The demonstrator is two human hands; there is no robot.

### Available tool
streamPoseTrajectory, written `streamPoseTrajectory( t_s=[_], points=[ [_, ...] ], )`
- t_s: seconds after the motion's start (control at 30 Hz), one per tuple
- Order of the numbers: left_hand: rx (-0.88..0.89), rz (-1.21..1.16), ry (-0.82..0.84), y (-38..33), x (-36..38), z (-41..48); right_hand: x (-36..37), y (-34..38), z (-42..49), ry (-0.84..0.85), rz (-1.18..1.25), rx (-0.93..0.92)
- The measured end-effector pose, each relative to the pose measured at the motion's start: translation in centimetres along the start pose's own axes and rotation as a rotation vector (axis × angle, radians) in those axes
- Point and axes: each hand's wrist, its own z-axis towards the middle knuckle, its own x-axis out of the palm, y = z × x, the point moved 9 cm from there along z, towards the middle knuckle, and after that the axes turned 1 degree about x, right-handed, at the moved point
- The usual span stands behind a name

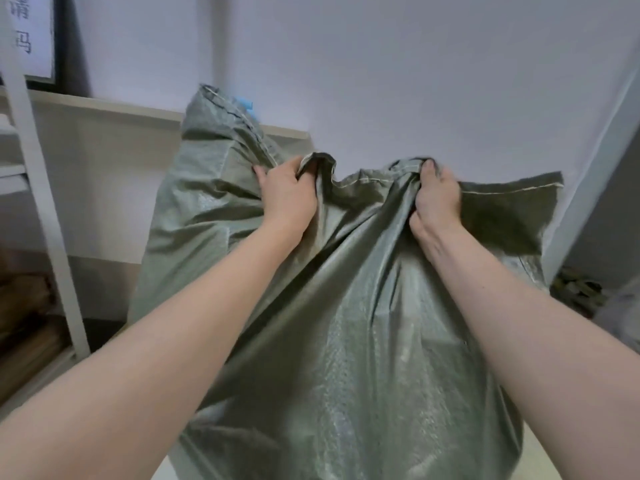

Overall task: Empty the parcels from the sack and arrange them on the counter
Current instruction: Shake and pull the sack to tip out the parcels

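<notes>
Sack (346, 341), 1 green woven one, fills centre of view, hanging/bulging down from its stitched edge (502, 191) at top, w/ lower end over a pale desk (543, 455) strip at bottom of view. 2 hands on it, both bare-armed. Left hand (285, 195) grips bunched cloth at the edge, left of sack's middle, fingers curled over the hem. Right hand (438, 199) does the same right of middle, fingers hooked over the hem, thumb pressed on the near side. Edge sags in a fold btwn the 2 hands; right of the right hand it runs out flat to a corner. Up-left of the sack's held edge, more green cloth rises w/ its own stitched seam and 1 blue tag (246, 105) at the top; same sack or a 2nd one, can't tell. Behind the sack: plain pale wall (381, 64). Left of sack: 1 white ledge (121, 107), 1 white shelf post (41, 188), and 1 sign (24, 32) w/ dark characters at far upper left. Right of sack, low down: 1 dark crumpled heap (578, 294), too blurred to ID.
</notes>
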Motion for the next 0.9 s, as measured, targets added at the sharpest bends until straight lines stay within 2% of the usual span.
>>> streamPoseTrajectory(
  t_s=[0.13, 0.2, 0.27, 0.37, 0.47, 0.57, 0.67, 0.77, 0.9],
  points=[
    [0.084, -0.062, 0.004, -0.7, 0.4, 1.1, 1.4, 0.0, 1.0, 0.060, 0.027, -0.009],
    [0.081, 0.169, 0.080, 1.0, 1.7, 0.8, 1.8, -2.3, 0.7, 0.118, -0.072, 0.060],
    [0.004, 0.493, 0.218, 4.7, 3.2, 0.0, 2.0, -5.2, -0.3, 0.215, -0.241, 0.189],
    [-0.188, 0.744, 0.397, 10.7, 3.6, -1.6, 1.1, -8.3, -2.0, 0.339, -0.456, 0.333],
    [-0.314, 0.795, 0.428, 13.1, 3.1, -2.0, -0.4, -9.3, -2.8, 0.385, -0.643, 0.347],
    [-0.367, 0.737, 0.369, 12.3, 3.5, -2.0, -1.2, -9.3, -3.4, 0.412, -0.782, 0.316],
    [-0.250, 0.721, 0.296, 8.6, 5.1, -1.9, -1.3, -7.6, -4.2, 0.474, -0.970, 0.189],
    [-0.137, 0.686, 0.412, 5.3, 9.3, -3.3, -1.5, -4.0, -4.6, 0.496, -1.135, -0.035],
    [-0.132, 0.687, 0.616, 3.8, 14.7, -7.0, -4.5, 3.0, -4.4, 0.275, -1.211, -0.463]
  ],
)
